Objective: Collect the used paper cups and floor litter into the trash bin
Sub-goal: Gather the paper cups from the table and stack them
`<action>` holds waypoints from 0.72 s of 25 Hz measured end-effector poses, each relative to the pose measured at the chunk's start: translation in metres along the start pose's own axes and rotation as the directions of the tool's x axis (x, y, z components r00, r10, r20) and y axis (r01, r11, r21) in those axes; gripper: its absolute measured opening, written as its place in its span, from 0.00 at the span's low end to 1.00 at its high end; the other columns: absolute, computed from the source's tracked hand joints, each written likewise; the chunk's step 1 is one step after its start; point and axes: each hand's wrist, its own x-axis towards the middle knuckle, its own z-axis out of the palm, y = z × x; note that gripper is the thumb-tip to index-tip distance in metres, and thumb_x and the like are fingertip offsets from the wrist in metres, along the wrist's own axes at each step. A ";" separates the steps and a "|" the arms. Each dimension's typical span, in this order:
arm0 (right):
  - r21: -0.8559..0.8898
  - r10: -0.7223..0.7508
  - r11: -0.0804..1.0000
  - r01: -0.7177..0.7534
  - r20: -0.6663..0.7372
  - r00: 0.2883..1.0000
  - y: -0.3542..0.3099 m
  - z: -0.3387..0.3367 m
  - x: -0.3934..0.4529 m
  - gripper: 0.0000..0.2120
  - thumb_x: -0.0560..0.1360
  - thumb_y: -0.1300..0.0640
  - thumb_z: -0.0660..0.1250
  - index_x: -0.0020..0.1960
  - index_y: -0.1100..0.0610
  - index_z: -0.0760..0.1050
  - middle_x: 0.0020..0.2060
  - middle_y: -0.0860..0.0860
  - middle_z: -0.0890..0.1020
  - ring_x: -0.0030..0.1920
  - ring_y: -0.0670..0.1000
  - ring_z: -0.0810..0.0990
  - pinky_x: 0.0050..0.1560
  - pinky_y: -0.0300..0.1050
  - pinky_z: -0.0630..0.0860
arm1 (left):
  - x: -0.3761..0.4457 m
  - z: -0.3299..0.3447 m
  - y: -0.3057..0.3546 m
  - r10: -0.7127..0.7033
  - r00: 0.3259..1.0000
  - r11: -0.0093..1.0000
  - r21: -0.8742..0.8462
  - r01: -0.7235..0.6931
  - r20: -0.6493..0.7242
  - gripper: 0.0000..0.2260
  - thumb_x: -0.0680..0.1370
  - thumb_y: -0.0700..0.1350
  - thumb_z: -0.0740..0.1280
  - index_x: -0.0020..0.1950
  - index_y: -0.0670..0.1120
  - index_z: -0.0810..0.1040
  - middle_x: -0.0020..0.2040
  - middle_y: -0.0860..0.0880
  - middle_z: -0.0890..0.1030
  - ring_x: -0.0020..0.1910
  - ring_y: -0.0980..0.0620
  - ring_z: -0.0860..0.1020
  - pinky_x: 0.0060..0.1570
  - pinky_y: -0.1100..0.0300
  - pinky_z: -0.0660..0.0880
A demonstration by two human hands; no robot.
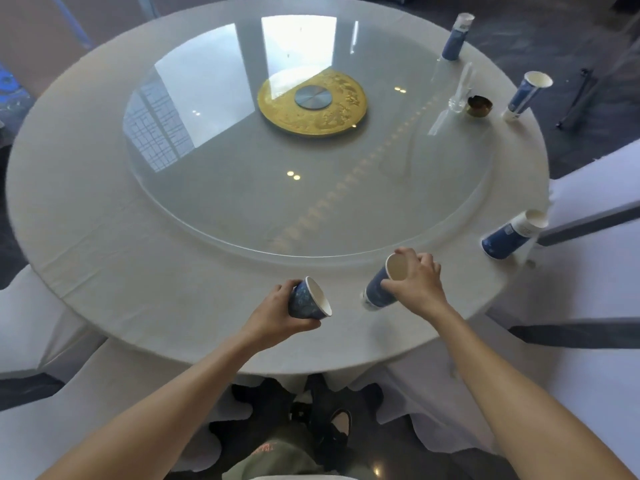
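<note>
While the left hand (pixel 273 317) wraps a tilted blue paper cup (pixel 309 300) above the near edge of the round table (pixel 104 265), the right hand (pixel 417 280) has its fingers closed round a second blue cup (pixel 382 284) beside it. Three more cups (pixel 509 235) stand along the table's right rim.

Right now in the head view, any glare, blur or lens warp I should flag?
Head view: strong window glare on the glass turntable, plus small ceiling-light spots; wide-angle bowing leans the far cups outward; mild motion blur on the cup at the right edge; the left hand and right hand, each holding a cup, stay fairly sharp.
</note>
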 end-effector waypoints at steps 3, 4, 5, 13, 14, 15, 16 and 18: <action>0.273 0.134 0.956 -0.106 -0.085 0.987 0.029 -0.038 -0.002 0.31 0.67 0.46 0.73 0.68 0.44 0.70 0.60 0.53 0.69 0.65 0.59 0.70 0.65 0.57 0.74 | 0.032 0.020 0.024 0.055 0.992 0.997 0.039 -0.059 0.112 0.38 0.66 0.58 0.80 0.72 0.59 0.69 0.60 0.54 0.75 0.57 0.52 0.78 0.59 0.54 0.78; 0.334 0.154 0.936 -0.108 -0.113 0.982 0.039 -0.050 -0.005 0.30 0.65 0.43 0.73 0.66 0.42 0.71 0.60 0.53 0.70 0.64 0.58 0.72 0.65 0.58 0.76 | 0.042 0.030 0.034 0.081 0.987 0.996 0.036 -0.086 0.136 0.38 0.64 0.58 0.80 0.71 0.60 0.69 0.60 0.54 0.75 0.56 0.52 0.79 0.59 0.53 0.79; 0.388 0.170 0.916 -0.105 -0.137 0.976 0.046 -0.060 -0.010 0.29 0.64 0.42 0.74 0.65 0.41 0.72 0.61 0.53 0.72 0.63 0.56 0.74 0.64 0.58 0.77 | 0.051 0.039 0.043 0.114 0.981 0.992 0.027 -0.120 0.154 0.38 0.62 0.60 0.79 0.70 0.60 0.70 0.60 0.53 0.75 0.56 0.52 0.79 0.58 0.51 0.80; 0.561 0.251 0.813 -0.156 -0.097 0.963 0.090 -0.092 -0.055 0.26 0.73 0.46 0.77 0.68 0.46 0.74 0.60 0.53 0.80 0.60 0.53 0.81 0.59 0.52 0.81 | 0.097 0.107 0.111 0.322 0.879 0.936 0.018 -0.350 0.351 0.40 0.60 0.63 0.77 0.70 0.56 0.71 0.59 0.51 0.77 0.53 0.52 0.80 0.54 0.50 0.81; 0.554 0.261 0.815 -0.172 -0.085 0.962 0.097 -0.092 -0.061 0.26 0.73 0.45 0.77 0.69 0.45 0.74 0.60 0.53 0.80 0.60 0.52 0.80 0.60 0.53 0.81 | 0.099 0.117 0.119 0.341 0.860 0.927 0.014 -0.374 0.379 0.40 0.60 0.64 0.76 0.70 0.56 0.71 0.59 0.51 0.77 0.53 0.51 0.80 0.55 0.50 0.81; 0.548 0.272 0.815 -0.191 -0.069 0.960 0.102 -0.092 -0.066 0.27 0.73 0.45 0.77 0.69 0.45 0.74 0.59 0.52 0.80 0.59 0.51 0.80 0.61 0.53 0.81 | 0.099 0.124 0.126 0.357 0.843 0.919 0.010 -0.393 0.402 0.40 0.60 0.64 0.76 0.70 0.56 0.71 0.59 0.50 0.77 0.54 0.51 0.80 0.55 0.51 0.81; 0.549 0.292 0.808 -0.213 -0.060 0.954 0.111 -0.091 -0.072 0.27 0.73 0.44 0.77 0.70 0.46 0.73 0.58 0.51 0.80 0.59 0.50 0.80 0.61 0.52 0.80 | 0.099 0.135 0.133 0.371 0.823 0.911 0.003 -0.412 0.429 0.40 0.60 0.64 0.76 0.70 0.57 0.71 0.59 0.50 0.77 0.54 0.51 0.80 0.55 0.51 0.81; 0.557 0.315 0.796 -0.238 -0.045 0.948 0.126 -0.090 -0.081 0.27 0.74 0.45 0.76 0.70 0.47 0.74 0.56 0.47 0.79 0.59 0.48 0.79 0.61 0.50 0.80 | 0.095 0.156 0.146 0.392 0.791 0.899 -0.013 -0.437 0.469 0.39 0.61 0.63 0.77 0.70 0.57 0.71 0.58 0.50 0.76 0.54 0.51 0.79 0.55 0.51 0.80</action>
